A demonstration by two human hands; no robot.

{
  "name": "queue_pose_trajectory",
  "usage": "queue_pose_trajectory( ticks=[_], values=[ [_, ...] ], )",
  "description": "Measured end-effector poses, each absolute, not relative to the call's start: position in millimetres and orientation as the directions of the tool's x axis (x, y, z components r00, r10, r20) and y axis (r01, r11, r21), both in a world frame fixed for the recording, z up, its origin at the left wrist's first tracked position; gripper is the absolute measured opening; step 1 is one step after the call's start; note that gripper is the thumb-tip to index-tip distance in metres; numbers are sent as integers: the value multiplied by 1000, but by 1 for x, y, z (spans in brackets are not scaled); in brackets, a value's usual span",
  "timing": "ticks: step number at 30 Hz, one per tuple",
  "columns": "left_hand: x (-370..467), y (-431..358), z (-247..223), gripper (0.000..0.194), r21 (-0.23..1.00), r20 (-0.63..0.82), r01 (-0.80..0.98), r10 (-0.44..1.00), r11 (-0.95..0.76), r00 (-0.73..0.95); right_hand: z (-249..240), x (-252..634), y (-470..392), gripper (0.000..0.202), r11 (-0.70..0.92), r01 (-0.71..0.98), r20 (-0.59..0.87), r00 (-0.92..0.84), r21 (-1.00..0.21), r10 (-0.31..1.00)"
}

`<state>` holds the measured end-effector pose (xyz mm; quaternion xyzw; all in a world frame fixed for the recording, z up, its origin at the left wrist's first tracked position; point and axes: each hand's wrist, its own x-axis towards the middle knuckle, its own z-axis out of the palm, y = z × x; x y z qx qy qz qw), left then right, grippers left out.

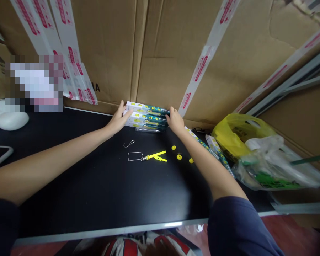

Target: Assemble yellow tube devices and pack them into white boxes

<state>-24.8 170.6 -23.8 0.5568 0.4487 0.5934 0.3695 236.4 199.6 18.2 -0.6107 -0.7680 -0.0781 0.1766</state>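
Two long printed boxes [146,119], white and teal with yellow marks, lie stacked at the table's back edge against the cardboard. My left hand [119,120] grips their left ends, and my right hand [175,120] is closed round the right ends. Under them a clear plastic package [150,130] shows in part. Nearer me lie a small wire hook [129,143], a bent wire loop [135,156] touching a yellow tool with a metal tip [156,155], and small yellow caps [179,156] beside a tiny spring.
More printed boxes [221,153] lie behind my right forearm. A yellow plastic bag [229,133] and a clear bag [266,174] sit at the right by a metal frame. A white object [12,121] stands at the left. Large taped cardboard [104,46] rises behind the black table [101,199].
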Motion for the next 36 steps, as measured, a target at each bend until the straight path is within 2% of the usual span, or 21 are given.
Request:
queue_pose_trajectory(
  ticks=[2, 5, 7, 9, 12, 15, 18, 22, 30, 36],
  values=[
    [-22, 164, -19, 71, 959, 275, 88, 958, -268, -85, 19, 236, 195, 31, 226, 972, 372, -185, -69, 910],
    [-17, 139, -12, 70, 931, 305, 225, 951, -287, -50, 24, 232, 175, 38, 244, 970, 400, -224, 1, 889],
    [-14, 111, -9, 68, 873, 347, 349, 937, -341, 49, 28, 228, 152, 38, 327, 936, 412, -351, 129, 841],
    [-11, 77, -9, 67, 777, 328, 507, 927, -374, 182, 31, 225, 122, 33, 429, 883, 364, -469, 191, 804],
    [-8, 33, -16, 53, 580, 297, 632, 856, -513, 423, 29, 226, 76, 24, 587, 789, 269, -613, 178, 742],
    [-7, 15, -29, 39, 358, 318, 705, 789, -613, 525, 17, 234, 46, 22, 663, 734, 199, -679, 148, 707],
    [-9, 19, -42, 33, 225, 362, 707, 731, -670, 578, 2, 244, 39, 23, 647, 754, 209, -655, 115, 726],
    [-12, 26, -48, 28, 200, 395, 696, 706, -690, 587, -12, 247, 45, 23, 677, 733, 200, -676, 73, 710],
    [-9, 23, -51, 26, 180, 451, 673, 668, -718, 592, -15, 233, 41, 20, 752, 629, 334, -764, 198, 552],
    [-3, 15, -45, 20, 124, 552, 593, 552, -796, 625, -15, 221, 17, 16, 807, 534, 446, -804, 251, 393]
  ],
)
